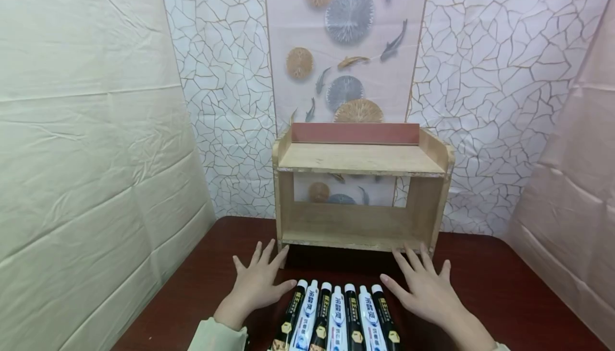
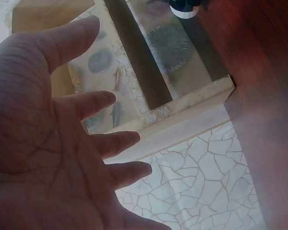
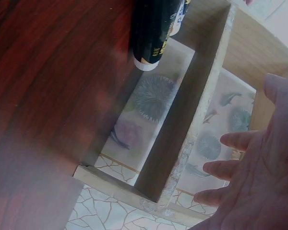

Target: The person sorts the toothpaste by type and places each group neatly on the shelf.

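Note:
A row of toothpaste tubes, black ones [image 1: 353, 313] alternating with white ones [image 1: 338, 316], lies at the table's front, caps pointing away from me. Left of the row is my left hand [image 1: 254, 286], fingers spread, thumb close to the leftmost black tube's cap. My right hand [image 1: 425, 292] spreads its fingers on the other side, holding nothing. Both hands are in front of a small wooden shelf [image 1: 362, 158]. In the left wrist view the palm [image 2: 53, 139] faces the camera with nothing in it. The right wrist view shows a black tube [image 3: 151, 38] beyond the empty right hand.
The two-tier shelf stands upright on the dark red table [image 1: 495, 281], with a gap beneath its lower board [image 1: 346, 225]. Behind it hangs a patterned cloth [image 1: 226, 89]. Pale cloth walls [image 1: 96, 127] close off both sides.

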Motion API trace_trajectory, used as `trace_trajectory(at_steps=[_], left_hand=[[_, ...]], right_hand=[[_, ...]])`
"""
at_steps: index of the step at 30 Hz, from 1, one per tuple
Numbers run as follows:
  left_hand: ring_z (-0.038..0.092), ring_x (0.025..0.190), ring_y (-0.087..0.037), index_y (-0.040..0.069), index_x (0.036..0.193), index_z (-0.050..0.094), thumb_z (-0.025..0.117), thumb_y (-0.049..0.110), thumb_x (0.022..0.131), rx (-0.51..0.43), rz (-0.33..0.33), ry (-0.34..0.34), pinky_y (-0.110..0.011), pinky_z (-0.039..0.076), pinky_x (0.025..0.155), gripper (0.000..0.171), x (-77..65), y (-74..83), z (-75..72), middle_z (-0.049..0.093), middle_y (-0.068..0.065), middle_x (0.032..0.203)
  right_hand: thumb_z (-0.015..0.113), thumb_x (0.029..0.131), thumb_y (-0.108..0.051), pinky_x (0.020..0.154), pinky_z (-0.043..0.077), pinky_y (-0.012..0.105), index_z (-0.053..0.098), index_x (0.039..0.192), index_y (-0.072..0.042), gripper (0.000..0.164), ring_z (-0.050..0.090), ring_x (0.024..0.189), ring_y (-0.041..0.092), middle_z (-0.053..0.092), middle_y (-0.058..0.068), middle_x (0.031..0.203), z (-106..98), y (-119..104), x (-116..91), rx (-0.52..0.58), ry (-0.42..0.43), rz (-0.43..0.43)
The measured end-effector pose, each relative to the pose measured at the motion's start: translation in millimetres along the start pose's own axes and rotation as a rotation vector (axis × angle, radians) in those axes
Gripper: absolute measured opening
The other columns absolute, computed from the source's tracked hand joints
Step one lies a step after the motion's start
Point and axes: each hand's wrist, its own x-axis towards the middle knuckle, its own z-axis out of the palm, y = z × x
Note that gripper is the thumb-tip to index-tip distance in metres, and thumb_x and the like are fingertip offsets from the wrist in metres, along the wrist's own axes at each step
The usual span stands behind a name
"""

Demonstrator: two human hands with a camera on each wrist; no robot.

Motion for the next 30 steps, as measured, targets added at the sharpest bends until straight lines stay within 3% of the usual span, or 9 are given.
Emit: trace_trajectory(at_steps=[7, 13, 17, 21, 25, 30], left_hand=[[0.016, 0.151, -0.043, 0.028, 0.157, 0.037, 0.063, 0.065, 0.09, -0.015, 0.002, 0.049, -0.088, -0.002, 0.097, 0.081, 3.6, 2.7, -10.3, 0.024, -0.012, 0.165], [0.026, 0.148, -0.042, 0.02, 0.16, 0.031, 0.066, 0.059, 0.09, -0.055, -0.056, 0.125, -0.087, 0.007, 0.099, 0.087, 14.4, 4.9, -25.7, 0.025, -0.015, 0.164], [0.037, 0.142, -0.041, 0.01, 0.161, 0.023, 0.067, 0.056, 0.091, -0.115, -0.112, 0.2, -0.084, 0.016, 0.1, 0.094, 26.6, 6.7, -37.3, 0.029, -0.019, 0.161], [0.041, 0.139, -0.042, 0.004, 0.159, 0.022, 0.066, 0.055, 0.092, -0.172, -0.132, 0.219, -0.076, 0.032, 0.101, 0.095, 38.6, 7.7, -45.6, 0.031, -0.022, 0.158], [0.038, 0.141, -0.042, 0.0, 0.159, 0.018, 0.064, 0.052, 0.094, -0.26, -0.123, 0.195, -0.064, 0.042, 0.102, 0.095, 49.4, 7.7, -50.0, 0.026, -0.025, 0.16], [0.032, 0.144, -0.041, -0.002, 0.159, 0.014, 0.063, 0.049, 0.096, -0.385, -0.1, 0.202, -0.06, 0.036, 0.11, 0.095, 65.8, 6.7, -47.6, 0.024, -0.027, 0.16]], right_hand=[[0.045, 0.095, -0.072, 0.094, 0.007, 0.089, 0.05, 0.15, -0.011, 0.083, 0.02, 0.145, 0.053, 0.035, 0.021, 0.158, -7, 1, 6, 0.003, 0.005, -0.021], [0.045, 0.095, -0.073, 0.094, 0.014, 0.088, 0.053, 0.147, -0.011, 0.081, 0.031, 0.141, 0.05, 0.041, 0.018, 0.155, -11, 2, 10, -0.017, 0.03, -0.049], [0.049, 0.096, -0.068, 0.093, 0.023, 0.086, 0.055, 0.144, -0.011, 0.075, 0.041, 0.136, 0.045, 0.049, 0.016, 0.148, -12, 1, 13, -0.031, 0.046, -0.069], [0.055, 0.097, -0.062, 0.092, 0.031, 0.082, 0.058, 0.141, -0.011, 0.067, 0.048, 0.131, 0.042, 0.054, 0.014, 0.144, -13, 0, 15, -0.025, 0.047, -0.081], [0.058, 0.097, -0.057, 0.088, 0.045, 0.071, 0.062, 0.136, -0.011, 0.06, 0.058, 0.122, 0.038, 0.061, 0.012, 0.135, -18, 1, 19, -0.004, 0.008, -0.102], [0.06, 0.097, -0.053, 0.083, 0.053, 0.059, 0.068, 0.127, -0.013, 0.05, 0.066, 0.111, 0.033, 0.069, 0.007, 0.123, -29, 5, 27, 0.101, -0.11, -0.08]])
